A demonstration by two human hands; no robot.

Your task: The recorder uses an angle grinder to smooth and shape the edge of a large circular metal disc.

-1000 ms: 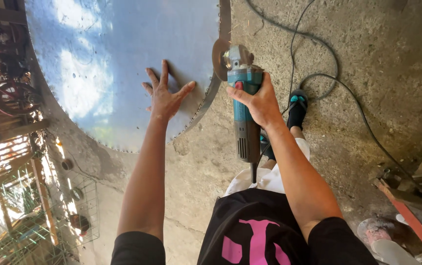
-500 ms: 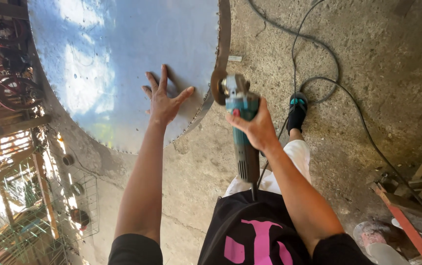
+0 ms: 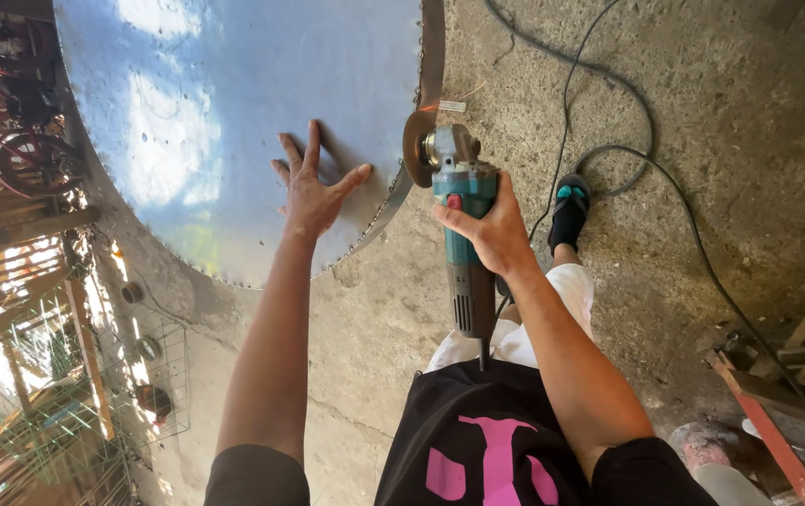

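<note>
A large round sheet-metal disc (image 3: 234, 112) lies flat on the concrete floor, its rim dotted with small holes. My left hand (image 3: 313, 187) presses flat on it near the rim, fingers spread. My right hand (image 3: 488, 228) grips the body of a teal angle grinder (image 3: 458, 220). The grinder's cutting wheel (image 3: 415, 148) stands on edge against the disc's rim, and a few orange sparks fly off above it. A thin curved strip of metal (image 3: 432, 56) runs along the rim above the wheel.
A black power cord (image 3: 627, 122) loops over the concrete to the right, past my foot in a dark sandal (image 3: 569, 211). Wire mesh and wooden slats (image 3: 65, 375) crowd the left side. A red metal bar (image 3: 763, 422) and wood scraps lie at lower right.
The grinder and my right hand have slid down along the disc's rim. My left hand has stayed flat on the sheet.
</note>
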